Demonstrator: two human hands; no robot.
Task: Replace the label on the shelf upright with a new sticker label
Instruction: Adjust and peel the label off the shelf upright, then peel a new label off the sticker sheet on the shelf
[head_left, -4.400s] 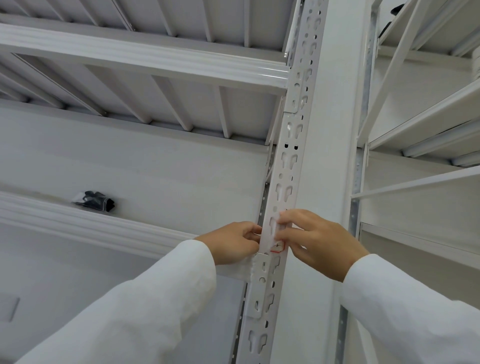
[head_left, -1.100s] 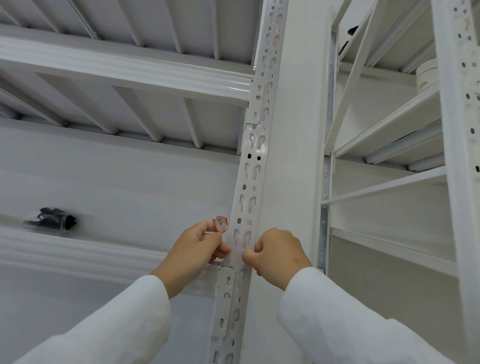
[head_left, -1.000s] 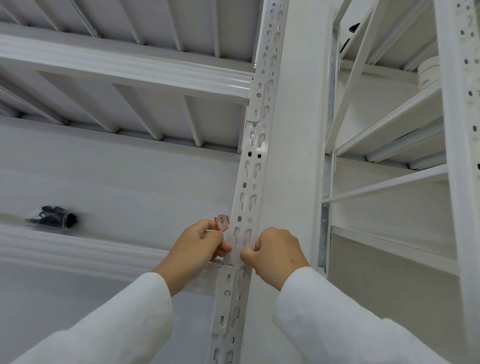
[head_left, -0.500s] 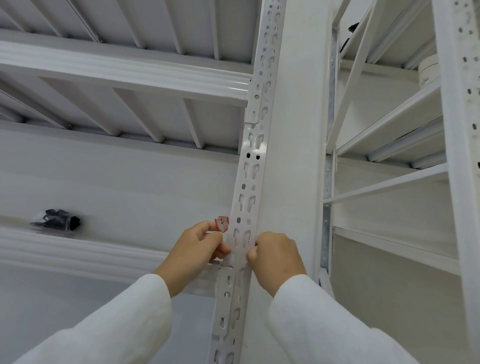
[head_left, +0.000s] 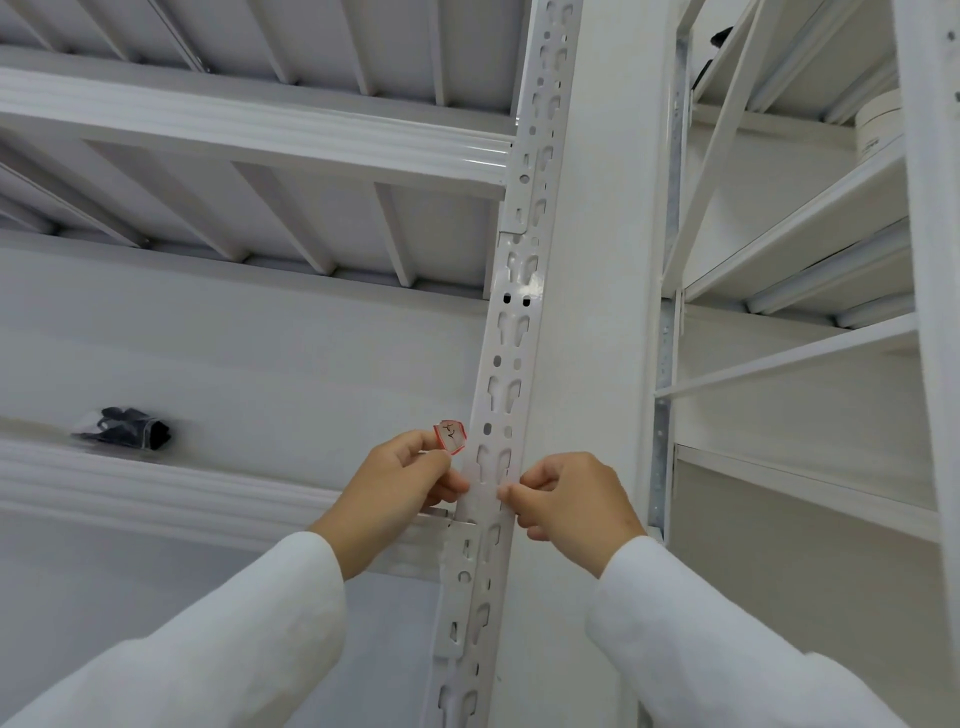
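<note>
The white slotted shelf upright runs up the middle of the view. My left hand is closed to its left, and a small peeled label with a red edge sticks up from its fingers, off the upright. My right hand is curled on the right side, thumb and forefinger pinched against the upright's face. Between the fingertips of both hands a pale white strip lies across the upright and covers its holes there. Whether it is stuck flat I cannot tell.
A white shelf beam runs left from the upright at hand height, with a small black bagged item lying above it. Another beam crosses overhead. A second white rack stands to the right, with a white round container on a high shelf.
The red-edged label was on the upright 4.4 s ago; it is now off it, in my left fingers. Over the last second both hands have stayed at the same spot.
</note>
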